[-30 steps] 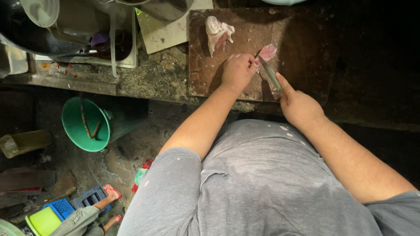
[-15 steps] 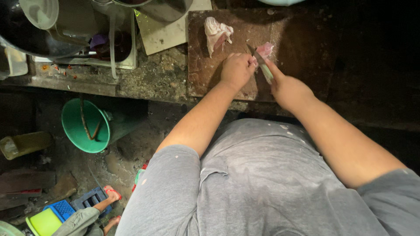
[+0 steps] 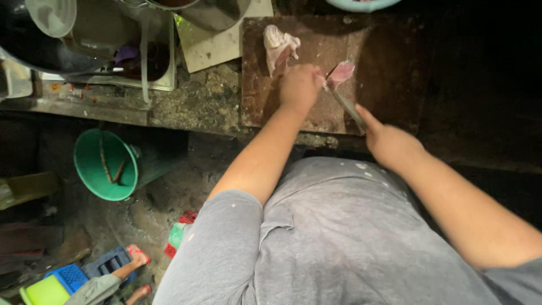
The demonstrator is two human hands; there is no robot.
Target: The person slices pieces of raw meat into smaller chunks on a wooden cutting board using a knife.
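Note:
On a dark wooden cutting board lies a small pink piece of raw meat. My left hand rests curled beside it and presses on its left edge. My right hand grips a knife, forefinger stretched along the blade, whose tip meets the meat. A second, paler piece of meat lies at the board's far left corner, just beyond my left hand.
A rough stone counter holds metal pots, a tray with utensils and a pale tile. Below on the dirt floor stand a green bucket, a blue crate and scattered wrappers. The right side is dark.
My right hand has slid back toward me with the knife, the blade drawing through the pink meat. My left hand stays pressed on the piece.

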